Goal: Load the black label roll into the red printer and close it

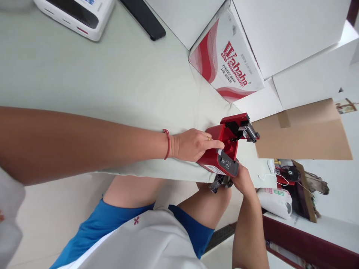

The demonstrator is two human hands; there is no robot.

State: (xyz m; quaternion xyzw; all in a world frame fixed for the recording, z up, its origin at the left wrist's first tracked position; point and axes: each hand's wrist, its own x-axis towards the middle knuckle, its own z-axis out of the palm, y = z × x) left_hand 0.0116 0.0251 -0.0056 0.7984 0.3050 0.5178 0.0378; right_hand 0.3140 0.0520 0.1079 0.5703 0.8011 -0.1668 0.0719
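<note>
A red boxy device that looks like a label printer (214, 158) sits at the table's edge, its hinged lid (237, 120) swung up. A metal and black roller shows on the lid, and a dark button panel (228, 163) lies on the near side. My left hand (193, 145), with a ring and a red cord at the wrist, lies closed against the casing, index finger stretched to the rim of the opening. My right hand (243, 179) is closed round the far end; its fingers are mostly hidden. Beneath the device juts a black mechanical part (220, 182).
A Wahaha water carton (227, 59) and white boxes (291, 30) stand beyond the pale tablecloth (112, 82). A brown cardboard flap (305, 130), a white bag (275, 201), a white device (81, 16) and a black phone-like slab (146, 18) are around.
</note>
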